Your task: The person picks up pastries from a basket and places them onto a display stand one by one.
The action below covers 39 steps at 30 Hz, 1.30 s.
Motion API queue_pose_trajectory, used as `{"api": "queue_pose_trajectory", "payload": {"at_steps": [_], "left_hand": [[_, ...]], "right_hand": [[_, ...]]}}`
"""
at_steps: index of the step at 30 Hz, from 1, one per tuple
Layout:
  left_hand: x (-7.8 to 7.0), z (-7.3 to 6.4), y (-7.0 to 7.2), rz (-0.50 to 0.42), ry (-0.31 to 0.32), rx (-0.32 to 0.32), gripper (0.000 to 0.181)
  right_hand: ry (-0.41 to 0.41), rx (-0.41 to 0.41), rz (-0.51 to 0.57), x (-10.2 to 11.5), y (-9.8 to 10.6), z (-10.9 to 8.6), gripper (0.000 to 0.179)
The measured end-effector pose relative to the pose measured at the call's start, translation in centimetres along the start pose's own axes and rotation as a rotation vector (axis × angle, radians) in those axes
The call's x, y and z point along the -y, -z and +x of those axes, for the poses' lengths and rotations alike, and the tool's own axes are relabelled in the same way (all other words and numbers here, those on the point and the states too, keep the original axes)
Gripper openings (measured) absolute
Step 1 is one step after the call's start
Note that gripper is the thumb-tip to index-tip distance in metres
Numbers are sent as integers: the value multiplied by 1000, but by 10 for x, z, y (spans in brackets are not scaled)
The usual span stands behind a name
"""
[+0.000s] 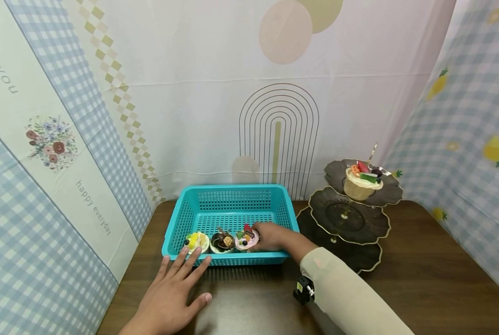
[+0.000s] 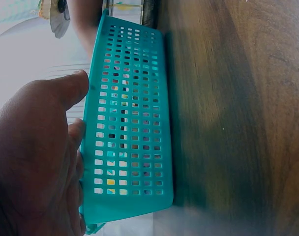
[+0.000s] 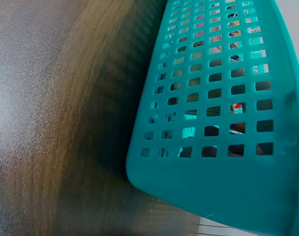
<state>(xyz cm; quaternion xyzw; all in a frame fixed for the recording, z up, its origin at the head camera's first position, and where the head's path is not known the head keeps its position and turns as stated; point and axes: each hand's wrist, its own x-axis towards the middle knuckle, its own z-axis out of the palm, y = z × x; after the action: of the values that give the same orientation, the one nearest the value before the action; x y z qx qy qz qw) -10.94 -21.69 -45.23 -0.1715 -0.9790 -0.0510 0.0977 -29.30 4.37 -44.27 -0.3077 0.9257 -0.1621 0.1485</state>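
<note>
A teal perforated plastic basket (image 1: 232, 189) stands on the table, with three cupcakes in a row along its front wall. The left one has yellow fruit (image 1: 198, 240), the middle one a dark chocolate top (image 1: 222, 241). At the right end, my right hand (image 1: 270, 236) reaches in and grips the side of a pink-frosted cupcake (image 1: 249, 240) with red fruit on top. Fingers spread, my left hand (image 1: 174, 288) lies with its fingertips at the basket's front rim. In the right wrist view the basket wall (image 3: 203, 167) hides most of the right hand.
Right of the basket stands a dark three-tier stand (image 1: 312, 237) with gold edges. A fruit-topped cupcake (image 1: 360, 185) sits on its top tier, beside the gold handle. Printed cloths (image 1: 190, 116) hang behind and at both sides of the wooden table (image 1: 425, 260).
</note>
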Motion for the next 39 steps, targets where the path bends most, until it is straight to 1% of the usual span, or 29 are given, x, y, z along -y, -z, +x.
{"api": "queue_pose_trajectory", "payload": {"at_steps": [5,10,14,16,20,25,30,35,39], "left_hand": [[0,0,1,7,-7,-12,71],[-1,-1,1,10,-12,-21,71],[-2,0,1,5,-6,-10,71],[-2,0,1,6,-4,-6,71],[-3,0,2,12,-11,-18,71],[-2,-2,2,10,-28,-42,71],[-2,-2,2,23,-32,-31,71],[-2,-2,3,30,-35,-46,72],[-3,-1,3,23,-18,-29,72]], "right_hand": [[-10,-23,23,1,1,1,66],[-4,-43,80,1,-1,3,62],[21,-90,97,0,-1,2,61],[37,-115,85,-1,-1,1,62],[68,-137,83,-3,2,-2,60],[92,-151,99,-4,8,-9,61],[81,-170,116,-4,15,-19,69],[86,-181,154,-2,23,-29,65],[84,-192,170,-3,29,-37,68]]}}
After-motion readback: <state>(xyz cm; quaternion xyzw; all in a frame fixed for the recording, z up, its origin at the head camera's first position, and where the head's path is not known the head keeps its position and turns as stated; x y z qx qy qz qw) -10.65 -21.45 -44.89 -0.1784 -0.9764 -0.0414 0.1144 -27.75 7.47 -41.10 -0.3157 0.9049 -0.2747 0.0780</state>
